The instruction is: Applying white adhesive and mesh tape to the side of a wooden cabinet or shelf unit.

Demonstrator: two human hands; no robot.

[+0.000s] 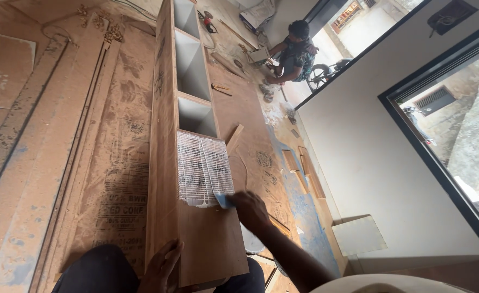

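A long wooden shelf unit (166,135) lies on the floor with its open white compartments facing up. Its near panel (209,239) carries a patch of white glue (202,168) combed into ridges. My right hand (250,210) holds a small blue spreader (224,201) at the patch's lower right corner. My left hand (160,266) grips the panel's near left edge, fingers curled over the wood. My dark-trousered knee (101,268) sits just left of it.
Printed brown protective sheets (117,179) cover the floor. Small wood offcuts (299,168) lie along the white wall (369,141) at right. A white board piece (359,236) leans near it. Another person (293,51) crouches at the far end among tools.
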